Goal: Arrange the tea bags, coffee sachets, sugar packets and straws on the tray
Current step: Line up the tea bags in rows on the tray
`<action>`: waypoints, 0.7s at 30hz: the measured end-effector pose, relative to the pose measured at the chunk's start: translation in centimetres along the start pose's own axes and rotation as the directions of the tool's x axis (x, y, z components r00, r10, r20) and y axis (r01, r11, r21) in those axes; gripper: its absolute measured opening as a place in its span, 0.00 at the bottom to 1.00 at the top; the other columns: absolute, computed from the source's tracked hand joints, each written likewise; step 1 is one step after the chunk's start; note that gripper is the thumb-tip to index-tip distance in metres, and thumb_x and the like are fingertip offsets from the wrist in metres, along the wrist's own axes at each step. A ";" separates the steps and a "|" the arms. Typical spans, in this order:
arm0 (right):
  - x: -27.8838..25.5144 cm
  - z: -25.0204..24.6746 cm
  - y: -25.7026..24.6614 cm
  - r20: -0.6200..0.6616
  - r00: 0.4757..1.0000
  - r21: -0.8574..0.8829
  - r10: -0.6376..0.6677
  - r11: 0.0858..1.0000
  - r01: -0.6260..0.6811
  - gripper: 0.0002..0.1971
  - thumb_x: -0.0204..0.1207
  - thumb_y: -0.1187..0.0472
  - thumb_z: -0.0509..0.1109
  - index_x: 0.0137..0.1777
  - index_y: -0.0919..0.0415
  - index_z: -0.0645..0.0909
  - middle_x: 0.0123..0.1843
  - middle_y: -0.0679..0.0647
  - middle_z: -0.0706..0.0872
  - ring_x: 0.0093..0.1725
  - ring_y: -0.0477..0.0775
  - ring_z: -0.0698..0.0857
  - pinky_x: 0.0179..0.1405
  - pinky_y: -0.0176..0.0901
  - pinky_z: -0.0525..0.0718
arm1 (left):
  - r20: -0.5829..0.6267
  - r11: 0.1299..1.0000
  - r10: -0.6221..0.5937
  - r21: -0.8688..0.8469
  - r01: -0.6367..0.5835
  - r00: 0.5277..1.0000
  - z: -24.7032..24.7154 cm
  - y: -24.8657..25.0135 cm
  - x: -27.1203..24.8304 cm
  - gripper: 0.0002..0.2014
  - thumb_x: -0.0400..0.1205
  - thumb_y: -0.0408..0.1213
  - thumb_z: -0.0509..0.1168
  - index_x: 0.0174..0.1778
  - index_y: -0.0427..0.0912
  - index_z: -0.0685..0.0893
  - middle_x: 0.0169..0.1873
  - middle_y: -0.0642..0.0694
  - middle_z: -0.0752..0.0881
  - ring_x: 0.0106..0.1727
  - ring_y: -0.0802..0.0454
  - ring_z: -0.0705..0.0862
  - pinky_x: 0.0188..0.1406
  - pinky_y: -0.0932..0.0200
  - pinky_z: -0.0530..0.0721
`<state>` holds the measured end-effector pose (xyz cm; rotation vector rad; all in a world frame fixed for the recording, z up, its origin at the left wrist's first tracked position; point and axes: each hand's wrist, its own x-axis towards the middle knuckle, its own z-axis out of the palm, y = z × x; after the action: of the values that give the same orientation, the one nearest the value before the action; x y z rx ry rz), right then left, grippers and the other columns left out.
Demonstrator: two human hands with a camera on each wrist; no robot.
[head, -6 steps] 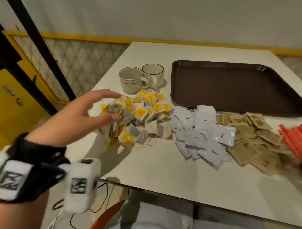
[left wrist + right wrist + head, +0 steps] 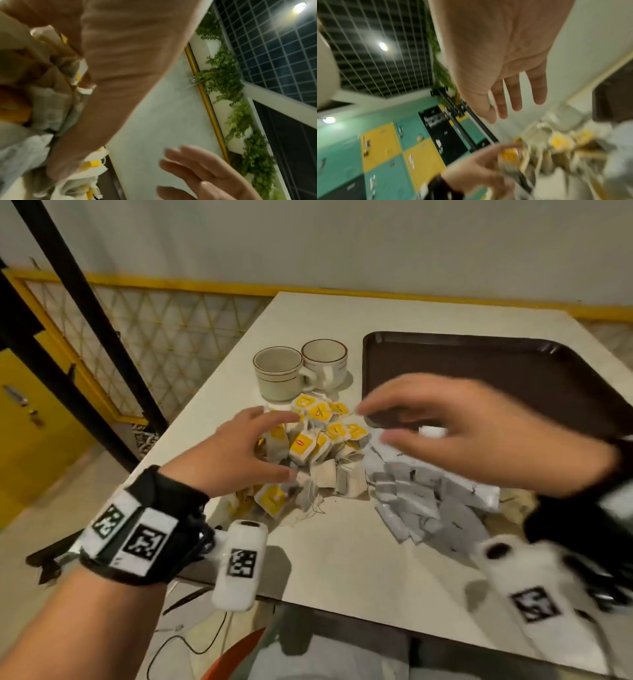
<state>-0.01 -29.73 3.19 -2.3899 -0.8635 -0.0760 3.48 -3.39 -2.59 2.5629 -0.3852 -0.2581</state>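
Two hands reach over the pile of tea bags (image 2: 308,453) on the counter (image 2: 335,559). The left hand (image 2: 236,453) is spread, with its fingers touching the left side of the pile. The right hand (image 2: 479,429) is blurry, with loose, spread fingers above the right side of the pile, and it holds nothing that I can see. The tea bags look light, soft and floppy, and their thin strings may tangle. Scooping a bunch from both sides should work best. The grey coffee packets (image 2: 431,501) lie just right of the pile. The brown tray (image 2: 513,361), on the far right, has nothing on it.
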 end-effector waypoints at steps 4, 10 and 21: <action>4.1 6.2 1.1 0.182 0.983 -0.151 0.032 0.989 -0.004 0.27 0.78 0.57 0.70 0.77 0.51 0.70 0.80 0.52 0.67 0.80 0.52 0.63 0.79 0.44 0.60 | -0.030 0.995 0.014 0.094 -0.011 0.999 0.4 -0.5 1.6 0.28 0.69 0.51 0.76 0.64 0.69 0.75 0.61 0.49 0.76 0.64 0.48 0.75 0.65 0.52 0.75; 6.0 9.4 2.3 0.326 0.942 -0.200 0.078 0.980 -0.012 0.46 0.74 0.49 0.74 0.85 0.53 0.50 0.85 0.55 0.55 0.83 0.54 0.53 0.82 0.47 0.54 | -0.078 0.999 0.041 0.029 -0.039 0.996 0.1 -1.8 2.5 0.19 0.69 0.45 0.77 0.53 0.62 0.82 0.50 0.49 0.81 0.49 0.54 0.81 0.51 0.56 0.79; 9.3 6.9 3.2 0.541 0.826 -0.269 0.157 0.963 -0.007 0.47 0.67 0.41 0.77 0.82 0.44 0.56 0.83 0.49 0.53 0.81 0.56 0.58 0.78 0.55 0.65 | -0.100 0.974 0.046 -0.216 -0.067 0.994 -1.0 -2.2 2.3 0.26 0.68 0.41 0.80 0.61 0.58 0.80 0.48 0.57 0.83 0.45 0.71 0.81 0.45 0.77 0.77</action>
<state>8.22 -22.66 -1.90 -2.7395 -1.0552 0.6199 6.42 -1.87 -3.12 2.3341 -0.3715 -0.1481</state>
